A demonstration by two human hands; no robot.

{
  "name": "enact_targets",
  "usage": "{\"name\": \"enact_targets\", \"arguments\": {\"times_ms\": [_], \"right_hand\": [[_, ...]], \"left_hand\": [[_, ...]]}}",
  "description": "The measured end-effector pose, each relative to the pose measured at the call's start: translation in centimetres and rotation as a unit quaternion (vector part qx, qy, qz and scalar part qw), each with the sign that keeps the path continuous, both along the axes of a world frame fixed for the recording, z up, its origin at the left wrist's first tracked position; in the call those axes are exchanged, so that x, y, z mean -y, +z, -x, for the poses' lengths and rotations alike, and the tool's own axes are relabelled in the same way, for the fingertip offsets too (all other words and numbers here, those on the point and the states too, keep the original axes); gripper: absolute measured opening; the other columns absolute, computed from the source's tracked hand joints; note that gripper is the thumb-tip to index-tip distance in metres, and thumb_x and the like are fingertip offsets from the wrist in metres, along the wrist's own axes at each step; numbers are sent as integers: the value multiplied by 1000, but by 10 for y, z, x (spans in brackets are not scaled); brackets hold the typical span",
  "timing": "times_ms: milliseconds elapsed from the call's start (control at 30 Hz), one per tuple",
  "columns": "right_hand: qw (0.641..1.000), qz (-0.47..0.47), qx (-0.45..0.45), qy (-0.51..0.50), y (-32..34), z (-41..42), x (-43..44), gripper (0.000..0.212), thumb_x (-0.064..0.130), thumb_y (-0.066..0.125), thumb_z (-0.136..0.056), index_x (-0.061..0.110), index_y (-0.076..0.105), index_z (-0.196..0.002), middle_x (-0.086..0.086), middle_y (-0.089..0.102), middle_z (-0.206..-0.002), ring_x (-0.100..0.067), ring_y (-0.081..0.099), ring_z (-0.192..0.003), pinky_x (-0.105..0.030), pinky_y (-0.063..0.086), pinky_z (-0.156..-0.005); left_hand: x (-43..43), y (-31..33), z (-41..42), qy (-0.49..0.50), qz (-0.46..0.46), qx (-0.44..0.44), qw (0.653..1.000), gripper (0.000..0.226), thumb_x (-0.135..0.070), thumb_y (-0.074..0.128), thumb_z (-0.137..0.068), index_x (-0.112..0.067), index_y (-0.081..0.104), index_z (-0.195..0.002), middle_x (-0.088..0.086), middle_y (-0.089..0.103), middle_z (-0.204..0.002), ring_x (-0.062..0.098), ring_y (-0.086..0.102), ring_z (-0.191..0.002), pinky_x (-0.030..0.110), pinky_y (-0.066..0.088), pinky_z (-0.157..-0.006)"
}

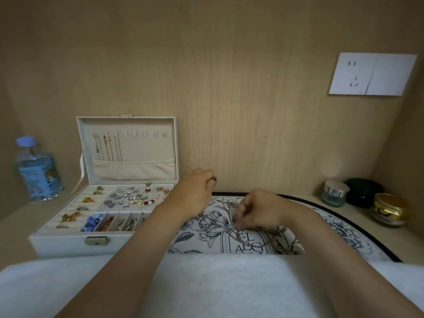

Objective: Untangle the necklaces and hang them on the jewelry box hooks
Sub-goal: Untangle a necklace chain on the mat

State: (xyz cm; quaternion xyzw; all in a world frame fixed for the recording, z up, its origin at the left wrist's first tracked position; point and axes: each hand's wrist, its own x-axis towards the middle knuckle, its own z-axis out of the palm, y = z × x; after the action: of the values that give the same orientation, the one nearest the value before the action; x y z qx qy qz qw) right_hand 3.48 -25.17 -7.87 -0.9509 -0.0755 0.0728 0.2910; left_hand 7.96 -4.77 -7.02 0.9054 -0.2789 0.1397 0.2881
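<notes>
Tangled necklaces (254,238) on the floral mat (344,228), just right of the jewelry box (68,243). Looks very light, limp and slippery: thin links, apt to knot tighter or snap under a hard pull. Best taken strand by strand near a loose end or clasp, then teased apart gently. Right of the box, over the tangle, hangs the right hand (259,210), wrist bent down, fingertips (239,222) pinched on a fine strand. Nearer the box, beside its right edge, sits the left hand (195,191), knuckles up, fingers curled under; cannot tell whether holding any chain. In the box's upright lid, a row of hooks (137,134), the leftmost few already bearing hung chains (110,150).
</notes>
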Motion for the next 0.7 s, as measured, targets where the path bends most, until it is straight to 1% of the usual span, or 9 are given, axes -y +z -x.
{"name": "enact_targets", "arguments": {"times_ms": [100,167,233,300,367,467,533,600,700], "right_hand": [[999,40,-30,11,2,4,4,12,26,88,-73,29,80,-82,29,70,-73,11,64,-75,-16,47,-79],[999,39,-32,16,3,5,8,11,24,86,-75,24,81,-84,29,70,-72,14,64,-72,-14,45,-77],[998,36,-37,25,2,7,10,6,24,81,-81,21,80,-86,28,70,-71,14,62,-70,-15,44,-76],[999,31,-28,18,0,7,11,7,25,73,-88,21,76,-84,22,70,-73,10,61,-68,-16,44,-72],[1000,-2,-21,-6,-2,5,11,13,25,65,-94,23,70,-82,16,66,-71,3,56,-64,-19,44,-68],[991,-130,-34,-22,-1,3,13,24,26,51,-103,19,63,-83,-9,74,-90,-17,60,-73,-32,46,-70],[967,-247,-51,-35,-2,4,14,27,25,38,-108,12,52,-89,-17,73,-98,-27,65,-76,-32,47,-64],[938,-334,-60,-64,-1,6,12,25,27,31,-110,8,42,-97,-18,73,-94,-35,69,-75,-34,48,-57],[922,-371,-42,-106,-1,6,14,25,31,30,-110,9,39,-101,-14,74,-90,-36,68,-63,-30,46,-44]], "left_hand": [[-8,-8,-9,60,-66,34,995,22,-17,48,-100,-11,55,-80,1,51,-81,20,53,-82,30,39,-68],[-11,-11,-7,134,-160,67,976,16,-19,54,-96,-7,65,-92,5,58,-93,23,57,-93,34,47,-86],[-8,-8,1,178,-216,57,958,14,-17,57,-94,-6,65,-99,9,56,-105,26,53,-104,39,42,-102],[1,-6,6,151,-238,74,957,14,-5,59,-87,-7,66,-99,9,53,-108,26,52,-104,36,47,-94],[10,-10,6,38,-227,76,970,32,1,62,-84,-16,72,-109,4,56,-112,22,54,-106,34,50,-90],[16,-18,7,-104,-200,-56,973,30,-10,69,-86,-26,75,-110,-4,68,-111,14,62,-103,30,51,-90],[15,-23,7,-102,-190,-93,972,19,-20,73,-84,-25,78,-102,-7,73,-99,11,66,-91,26,52,-82],[13,-23,8,-63,-184,-92,977,13,-27,74,-85,-20,80,-93,-3,74,-91,13,66,-83,22,50,-71],[13,-22,6,-30,-154,-79,984,16,-20,62,-94,-7,71,-91,7,72,-91,15,62,-77,19,40,-57]]}}
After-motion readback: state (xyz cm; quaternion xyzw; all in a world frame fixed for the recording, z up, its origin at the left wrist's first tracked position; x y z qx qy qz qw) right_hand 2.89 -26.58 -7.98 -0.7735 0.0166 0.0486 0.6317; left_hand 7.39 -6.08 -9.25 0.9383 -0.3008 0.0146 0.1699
